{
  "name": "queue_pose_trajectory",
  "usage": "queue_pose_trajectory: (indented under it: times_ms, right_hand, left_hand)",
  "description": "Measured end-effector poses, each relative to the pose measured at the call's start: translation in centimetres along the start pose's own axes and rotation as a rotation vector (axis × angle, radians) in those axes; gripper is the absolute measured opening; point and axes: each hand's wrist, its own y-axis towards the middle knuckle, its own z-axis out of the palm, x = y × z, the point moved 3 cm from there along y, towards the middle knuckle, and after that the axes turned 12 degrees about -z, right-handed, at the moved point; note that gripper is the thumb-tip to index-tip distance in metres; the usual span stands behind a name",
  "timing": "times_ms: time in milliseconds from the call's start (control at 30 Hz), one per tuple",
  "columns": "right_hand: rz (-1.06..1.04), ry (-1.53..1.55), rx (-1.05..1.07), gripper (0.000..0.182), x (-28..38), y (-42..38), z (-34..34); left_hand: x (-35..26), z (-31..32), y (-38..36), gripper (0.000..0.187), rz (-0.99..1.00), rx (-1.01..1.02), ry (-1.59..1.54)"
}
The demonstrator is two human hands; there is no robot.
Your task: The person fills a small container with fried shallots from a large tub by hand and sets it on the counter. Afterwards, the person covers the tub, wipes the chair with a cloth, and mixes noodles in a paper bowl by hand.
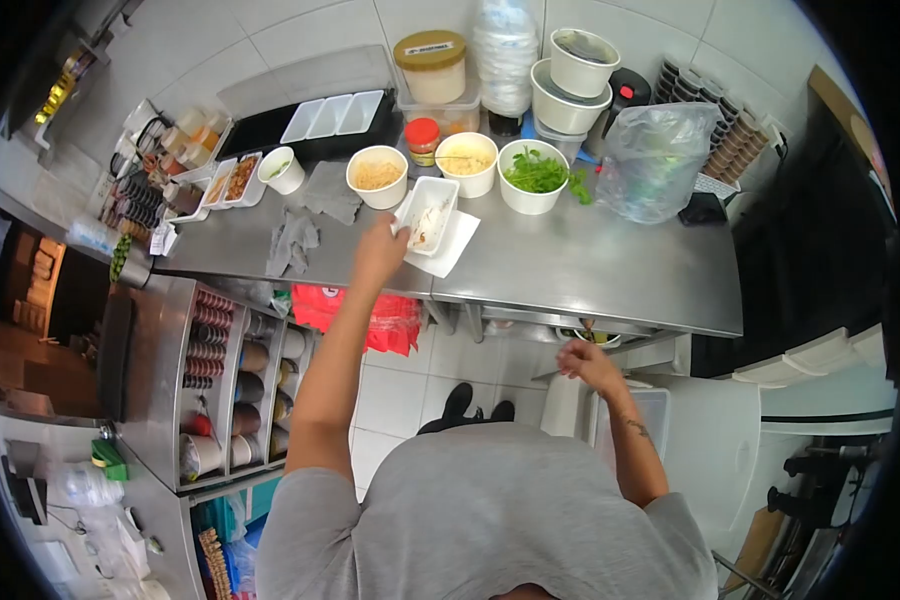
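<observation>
Head view: left hand [378, 252] pinched the tray [425, 213] rim on the counter [570, 265], by the noodle bowl [377, 176]; right hand [587, 362] loosely curled, empty. Tray looked light, flimsy; grip rim

A white label sat on the lidded tub [431, 62]. Its print was too small to read. No other text was legible.

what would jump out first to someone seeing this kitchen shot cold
The left hand grips the edge of a white rectangular tray on a napkin at the steel counter centre. Behind it stands a row of white tubs, one full of green herbs. The right hand hangs below the counter edge.
</observation>
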Motion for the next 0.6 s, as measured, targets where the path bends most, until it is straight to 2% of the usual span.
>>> queue_pose_trajectory:
  times_ms: [33,133,200,300,400,500,600]
  right_hand:
    - [-0.034,0.005,0.021,0.018,1.4,0.2,0.9]
    - [-0.130,0.077,0.045,0.023,5.6,1.2,3.1]
    - [-0.173,0.196,0.013,0.028,8.0,1.8,3.9]
    - [-0.207,0.398,-0.119,0.046,12.2,2.9,5.7]
    - [-0.217,0.532,-0.215,0.066,13.7,4.9,6.6]
    - [-0.261,0.497,-0.359,0.070,12.7,6.1,6.6]
    - [-0.230,0.431,-0.430,0.056,12.5,6.1,6.3]
  left_hand:
    - [-0.1,0.4,0.5,0.022,-0.045,0.119,0.027]
    - [-3.4,-0.1,-1.6,0.018,-0.060,0.118,0.159]
    - [-5.6,-0.6,-4.3,0.016,-0.017,0.112,0.084]
    - [-8.3,-0.2,-7.8,0.014,0.140,0.102,-0.028]
    - [-11.1,0.3,-10.7,0.012,0.214,0.156,-0.071]
    - [-11.8,-0.3,-10.9,0.013,0.184,0.210,-0.123]
    - [-11.2,0.5,-10.9,0.017,0.173,0.263,-0.175]
